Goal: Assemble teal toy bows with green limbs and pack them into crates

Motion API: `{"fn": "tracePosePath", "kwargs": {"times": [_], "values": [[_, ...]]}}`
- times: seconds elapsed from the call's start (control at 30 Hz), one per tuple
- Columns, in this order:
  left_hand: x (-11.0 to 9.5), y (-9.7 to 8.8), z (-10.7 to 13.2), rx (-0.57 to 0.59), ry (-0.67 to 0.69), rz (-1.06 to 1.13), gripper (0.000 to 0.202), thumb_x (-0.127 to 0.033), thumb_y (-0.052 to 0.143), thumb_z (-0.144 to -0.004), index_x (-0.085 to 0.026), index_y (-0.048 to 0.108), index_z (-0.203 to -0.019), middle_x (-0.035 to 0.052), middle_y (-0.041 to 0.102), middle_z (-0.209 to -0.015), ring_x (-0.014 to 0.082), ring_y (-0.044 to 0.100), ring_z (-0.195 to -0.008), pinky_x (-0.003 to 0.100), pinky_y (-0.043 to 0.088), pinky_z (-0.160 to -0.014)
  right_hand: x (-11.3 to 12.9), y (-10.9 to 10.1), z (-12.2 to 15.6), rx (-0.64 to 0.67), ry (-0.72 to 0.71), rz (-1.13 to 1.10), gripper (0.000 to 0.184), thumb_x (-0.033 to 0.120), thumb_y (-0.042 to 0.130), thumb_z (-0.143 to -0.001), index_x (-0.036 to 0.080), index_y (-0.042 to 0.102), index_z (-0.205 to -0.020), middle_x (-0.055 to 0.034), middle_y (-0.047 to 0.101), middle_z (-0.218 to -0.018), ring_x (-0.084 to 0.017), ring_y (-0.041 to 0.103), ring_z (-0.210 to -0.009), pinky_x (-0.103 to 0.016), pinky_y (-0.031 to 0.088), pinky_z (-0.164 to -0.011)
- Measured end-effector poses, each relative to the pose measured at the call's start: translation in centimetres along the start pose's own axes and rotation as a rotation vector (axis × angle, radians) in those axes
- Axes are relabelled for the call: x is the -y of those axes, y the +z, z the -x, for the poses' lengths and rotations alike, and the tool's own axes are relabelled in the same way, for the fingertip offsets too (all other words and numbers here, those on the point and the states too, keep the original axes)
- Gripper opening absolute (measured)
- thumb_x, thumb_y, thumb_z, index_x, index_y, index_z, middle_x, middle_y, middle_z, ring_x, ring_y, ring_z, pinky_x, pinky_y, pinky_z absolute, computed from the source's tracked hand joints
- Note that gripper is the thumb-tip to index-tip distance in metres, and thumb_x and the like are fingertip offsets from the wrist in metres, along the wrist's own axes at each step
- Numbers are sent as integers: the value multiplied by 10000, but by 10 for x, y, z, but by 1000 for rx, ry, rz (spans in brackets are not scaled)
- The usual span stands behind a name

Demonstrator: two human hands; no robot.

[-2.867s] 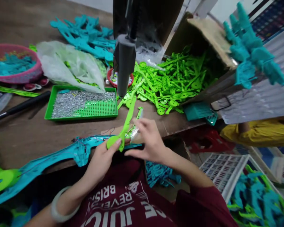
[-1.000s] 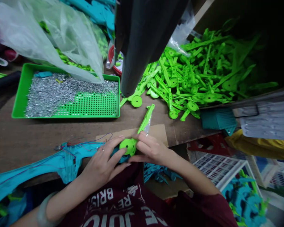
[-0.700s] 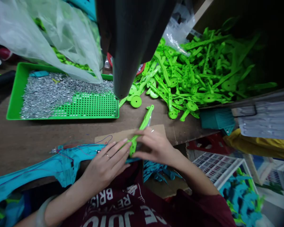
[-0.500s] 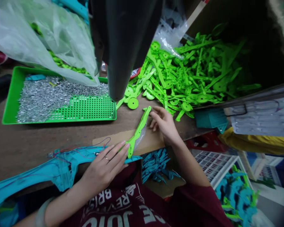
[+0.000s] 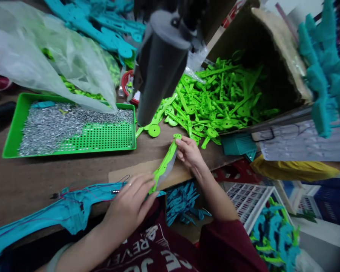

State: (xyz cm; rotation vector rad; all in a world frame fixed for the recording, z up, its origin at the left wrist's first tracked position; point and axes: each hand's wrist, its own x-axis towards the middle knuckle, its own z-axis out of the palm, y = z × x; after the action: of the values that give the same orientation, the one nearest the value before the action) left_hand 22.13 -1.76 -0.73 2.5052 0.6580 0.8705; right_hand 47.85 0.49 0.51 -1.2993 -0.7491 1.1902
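Observation:
A long, narrow light-green plastic part [image 5: 166, 161] slants over the bench edge, with a strip of clear film showing along its right side. My right hand [image 5: 190, 153] pinches its upper end between thumb and bent fingers. At the lower end, my left hand [image 5: 132, 200] is closed around the part, slightly blurred, its fingers on top and thumb below. Under and beside my left hand lies a long blue plastic piece [image 5: 70, 207] with thin red and dark wires along it. A flat brown cardboard strip [image 5: 138, 169] lies beneath the green part.
A green perforated tray [image 5: 102, 134] of small metal pieces stands left. A dark grey column [image 5: 164, 56] rises mid-bench. Light-green parts [image 5: 215, 98] spill from a cardboard box [image 5: 283, 53] at right. Blue parts [image 5: 183, 202] lie below the bench edge, and a white crate [image 5: 251, 202] stands lower right.
My right hand has closed on the upper end of the green part. My left hand has gone from lying flat over its lower end to gripping it. The camera view has shifted.

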Motion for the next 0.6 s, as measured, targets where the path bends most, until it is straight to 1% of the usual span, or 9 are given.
{"fn": "tracePosePath", "kwargs": {"times": [0.07, 0.13, 0.2, 0.27, 0.33, 0.4, 0.5, 0.53, 0.6], "values": [[-3, 8, -21, 51, -215, 74, 319, -271, 560, -987, -117, 600, -1263, 138, 678, -1251, 275, 659, -1145, 444, 566, -941, -1, 1, 1, -22, -16, 13, 368, 470, 819, -658, 148, 674, -761, 36, 593, -558, -27, 359, -296, -154, 231, -249], [-1, 16, -41, 173, -391, 159, 332, -291, 565, -982, -147, 612, -1277, 113, 699, -1228, 279, 677, -1114, 456, 565, -939, -4, 2, 1, -57, -23, 35, 383, 492, 812, -643, 157, 666, -761, 46, 575, -542, -29, 345, -292, -158, 238, -247], [3, 21, -55, 273, -501, 260, 262, -277, 581, -972, -198, 664, -1208, 58, 735, -1148, 253, 695, -1063, 424, 554, -943, -7, 3, 1, -88, -18, 62, 407, 526, 800, -643, 171, 654, -779, 74, 520, -508, -30, 320, -293, -159, 233, -249], [5, 27, -61, 288, -528, 281, 198, -277, 582, -968, -208, 699, -1112, 40, 749, -1059, 242, 704, -1005, 391, 553, -905, -8, 0, 1, -85, -2, 83, 421, 551, 792, -657, 181, 643, -789, 96, 457, -478, -34, 299, -292, -160, 212, -253], [3, 32, -61, 260, -516, 226, 197, -288, 553, -980, -187, 706, -1052, 59, 743, -1001, 247, 704, -953, 380, 553, -851, -4, -7, 1, -36, 34, 158, 402, 542, 788, -699, 176, 636, -766, 98, 418, -452, -41, 288, -297, -166, 187, -265], [-3, 35, -56, 218, -473, 165, 216, -273, 527, -988, -167, 691, -1080, 86, 724, -1037, 253, 692, -962, 385, 553, -844, 8, -15, -1, -74, -41, 347, 365, 512, 769, -760, 165, 662, -783, 79, 425, -466, -60, 333, -338, -178, 224, -300], [-11, 19, -44, 100, -281, 55, 271, -227, 537, -974, -147, 627, -1216, 114, 672, -1181, 250, 659, -1045, 399, 554, -893, 35, -14, -9, -255, -483, 630, 389, 493, 706, -841, 195, 702, -1089, -19, 618, -781, -138, 586, -623, -240, 483, -508], [-11, 6, -41, 66, -170, 10, 267, -211, 519, -978, -145, 622, -1215, 110, 670, -1180, 239, 656, -1040, 392, 556, -893, 45, -8, -13, -252, -640, 653, 476, 522, 686, -848, 230, 661, -1224, -61, 649, -978, -182, 649, -807, -296, 553, -642], [2, -26, -39, 45, 25, -84, 239, -190, 455, -1000, -147, 652, -1128, 90, 696, -1096, 208, 664, -978, 362, 559, -861, 62, 12, -23, -81, -812, 637, 627, 626, 630, -848, 293, 556, -1374, -99, 593, -1280, -263, 628, -1124, -412, 571, -865]]}}
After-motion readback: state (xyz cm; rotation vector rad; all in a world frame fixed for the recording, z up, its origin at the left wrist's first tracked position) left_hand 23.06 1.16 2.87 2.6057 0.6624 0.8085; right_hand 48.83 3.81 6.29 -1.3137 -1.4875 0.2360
